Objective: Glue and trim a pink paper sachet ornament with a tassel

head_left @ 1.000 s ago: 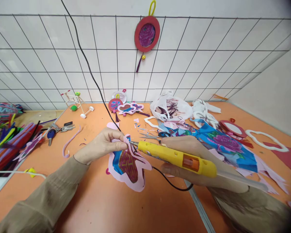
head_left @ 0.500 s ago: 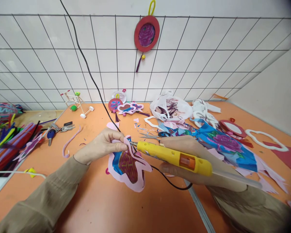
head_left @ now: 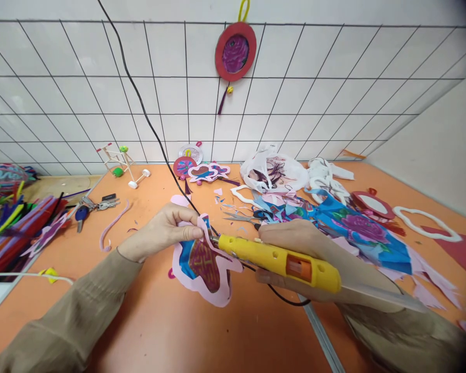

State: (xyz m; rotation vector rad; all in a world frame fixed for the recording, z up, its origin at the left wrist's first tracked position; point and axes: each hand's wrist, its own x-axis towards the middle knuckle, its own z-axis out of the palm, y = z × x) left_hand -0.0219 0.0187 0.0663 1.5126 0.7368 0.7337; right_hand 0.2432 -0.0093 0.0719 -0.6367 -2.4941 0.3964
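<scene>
Between thumb and fingers, my left hand (head_left: pixel 166 230) pinches the upper edge of a pink-bordered cutout (head_left: pixel 216 298) with blue and dark red patterned fabric inside. My right hand (head_left: pixel 295 233) is wrapped round a yellow glue gun (head_left: pixel 272 257), partly hidden behind it. The gun's metal tip points left and sits at the cutout's folded upper edge, just right of my left fingertips. A clear glue stick (head_left: pixel 382 296) extends from the gun's rear. The black cord (head_left: pixel 143 111) passes behind the cutout and loops below my right hand.
Scissors (head_left: pixel 238 217), blue floral fabric (head_left: pixel 365 233) and pink scraps lie behind and right. A white plastic bag (head_left: pixel 274 171) stands at the back. Keys (head_left: pixel 104 204), a wooden stick frame (head_left: pixel 122 165) and pipe cleaners (head_left: pixel 23 233) are left. A red round ornament (head_left: pixel 235 51) hangs on the wall.
The glue gun and my right hand have shifted very slightly, with the tip now a little lower at the cutout's edge. My left hand keeps its pinch on the cutout.
</scene>
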